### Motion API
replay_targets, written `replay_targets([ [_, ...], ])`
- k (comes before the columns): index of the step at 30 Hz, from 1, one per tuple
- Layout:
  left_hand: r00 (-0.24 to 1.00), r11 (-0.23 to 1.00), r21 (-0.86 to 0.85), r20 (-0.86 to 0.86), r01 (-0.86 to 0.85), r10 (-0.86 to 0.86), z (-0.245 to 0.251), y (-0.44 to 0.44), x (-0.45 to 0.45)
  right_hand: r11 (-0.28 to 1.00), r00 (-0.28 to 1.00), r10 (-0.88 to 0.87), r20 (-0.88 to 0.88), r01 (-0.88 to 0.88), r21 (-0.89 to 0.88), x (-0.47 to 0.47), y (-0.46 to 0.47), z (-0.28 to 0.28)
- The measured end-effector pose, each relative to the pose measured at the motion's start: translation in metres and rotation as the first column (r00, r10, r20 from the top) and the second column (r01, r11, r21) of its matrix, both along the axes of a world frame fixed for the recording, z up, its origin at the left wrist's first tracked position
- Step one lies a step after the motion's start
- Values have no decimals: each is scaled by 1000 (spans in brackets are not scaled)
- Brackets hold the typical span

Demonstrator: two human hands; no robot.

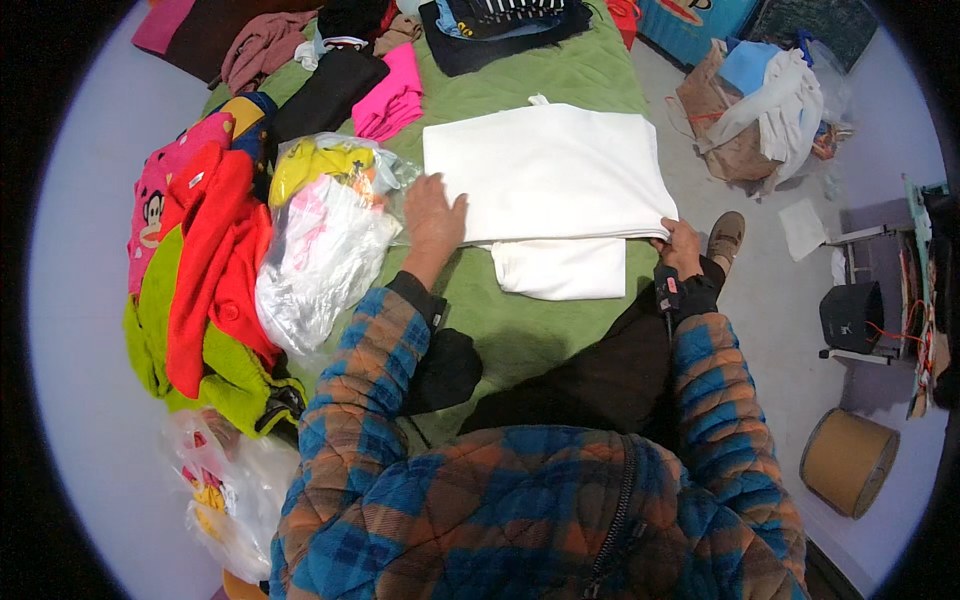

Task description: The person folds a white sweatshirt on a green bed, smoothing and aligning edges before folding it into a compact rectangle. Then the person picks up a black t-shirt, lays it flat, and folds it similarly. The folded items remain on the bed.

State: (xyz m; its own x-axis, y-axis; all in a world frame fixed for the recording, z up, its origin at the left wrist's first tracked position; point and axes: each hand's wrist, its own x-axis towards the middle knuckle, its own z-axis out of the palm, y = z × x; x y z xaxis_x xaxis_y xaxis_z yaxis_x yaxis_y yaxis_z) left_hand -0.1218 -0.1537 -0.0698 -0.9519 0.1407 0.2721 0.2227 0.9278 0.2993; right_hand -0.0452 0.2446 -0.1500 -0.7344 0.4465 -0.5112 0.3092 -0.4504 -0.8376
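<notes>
A white folded garment (547, 172) lies flat on the green quilted bedcover (525, 330). One white folded part of it, perhaps a sleeve, sticks out below its near edge. My left hand (435, 217) rests at the garment's left edge, palm down with the thumb apart from the fingers. At the near right corner my right hand (679, 244) pinches the cloth between thumb and fingers. Beside my left hand sits a clear plastic bag (322, 277) with yellow, pink and white clothes inside.
Red (214, 277) and lime-green garments (225, 375) are heaped at the left. Pink (391, 94) and black folded cloths (330, 94) lie beyond the bag, with dark clothes (502, 37) at the far end. On the floor at right stand a filled paper bag (735, 127) and a brown drum (849, 463).
</notes>
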Motion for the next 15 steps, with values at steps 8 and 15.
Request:
replay_targets([
  [8, 920, 918, 71, -75, 391, -386, -20, 98, -17, 930, 972, 208, -110, -231, -286, -4, 11, 40],
  [15, 944, 945, 59, 51, 323, -326, -42, 105, -11, 921, 913, 383, 138, -389, 12, -36, 17, 51],
])
